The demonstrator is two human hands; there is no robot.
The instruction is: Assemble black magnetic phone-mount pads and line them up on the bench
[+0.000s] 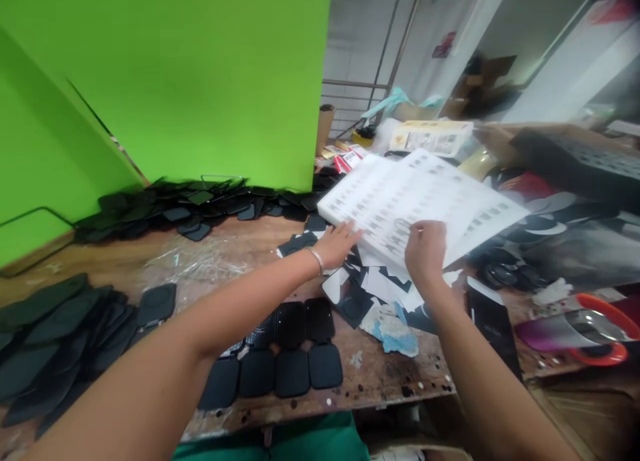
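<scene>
A stack of white sheets (370, 194) with rows of small dark-printed marks lies tilted at the centre right. My left hand (337, 246) rests against its near left edge, fingers stretched out. Over the lower middle of the sheets, my right hand (426, 251) is closed in a pinch; what is between its fingertips is too blurred to name. Loose black and white pieces (383, 284) lie under and in front of the sheets. Near the table edge, rows of black rounded-square pads (293, 373) sit below my left forearm, which covers part of them.
Piles of black flat pieces lie on the left (55, 334) and along the green wall (165, 67). Clear plastic film (200, 261) and a crumpled blue-white rag (393, 331) lie on the wooden table (270, 237). A purple-silver tumbler (555, 331) lies at the right.
</scene>
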